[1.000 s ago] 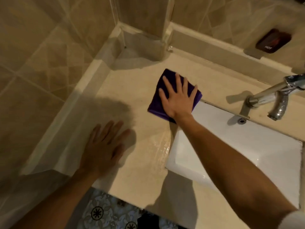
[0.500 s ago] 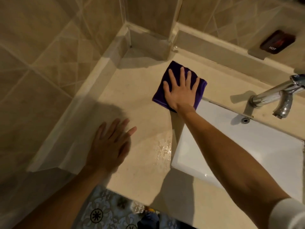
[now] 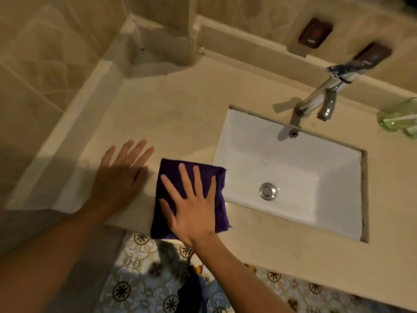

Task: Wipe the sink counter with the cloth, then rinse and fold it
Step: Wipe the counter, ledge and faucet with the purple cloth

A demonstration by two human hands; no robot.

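Note:
A folded purple cloth point(image 3: 171, 177) lies flat on the beige sink counter point(image 3: 176, 114), at its front edge just left of the white basin point(image 3: 300, 199). My right hand point(image 3: 194, 206) presses down on the cloth with fingers spread, covering most of it. My left hand point(image 3: 119, 175) rests flat on the counter just left of the cloth, fingers apart, holding nothing.
A chrome faucet point(image 3: 322, 98) stands behind the basin. A green glass holder point(image 3: 399, 118) sits at the far right of the counter. Two dark wall plates point(image 3: 316, 33) are on the tiled wall. A raised ledge point(image 3: 74, 123) borders the counter's left side. Patterned floor shows below.
My right hand has dragged the cloth from the back of the counter toward me to the front edge. The left hand stayed flat on the counter.

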